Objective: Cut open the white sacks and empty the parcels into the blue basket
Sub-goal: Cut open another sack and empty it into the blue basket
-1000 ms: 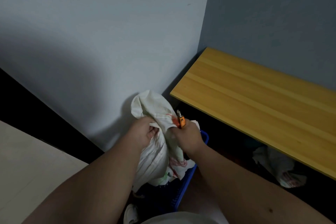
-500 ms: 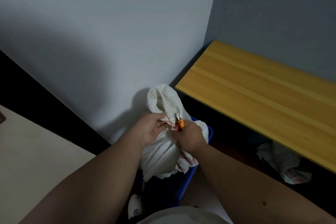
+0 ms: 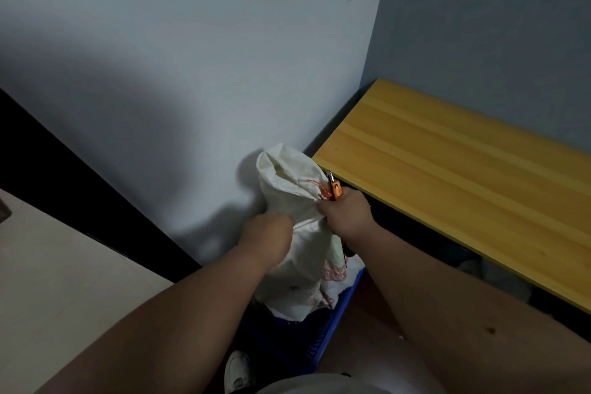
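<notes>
Yellow wooden bench top [image 3: 463, 195], grey walls [image 3: 192, 57], pale floor [image 3: 48, 281]

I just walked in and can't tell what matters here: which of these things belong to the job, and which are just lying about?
In use:
crumpled white woven sack, gripped by the left hand and right hand
orange-handled cutter, in the right hand
blue plastic basket, under the sack

Lying about:
yellow wooden bench
white shoe

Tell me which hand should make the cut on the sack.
Right. The right hand already holds the orange cutter at the white sack neck, blade up. The left hand has its grip on the sack, steadying it over the blue basket.
</notes>
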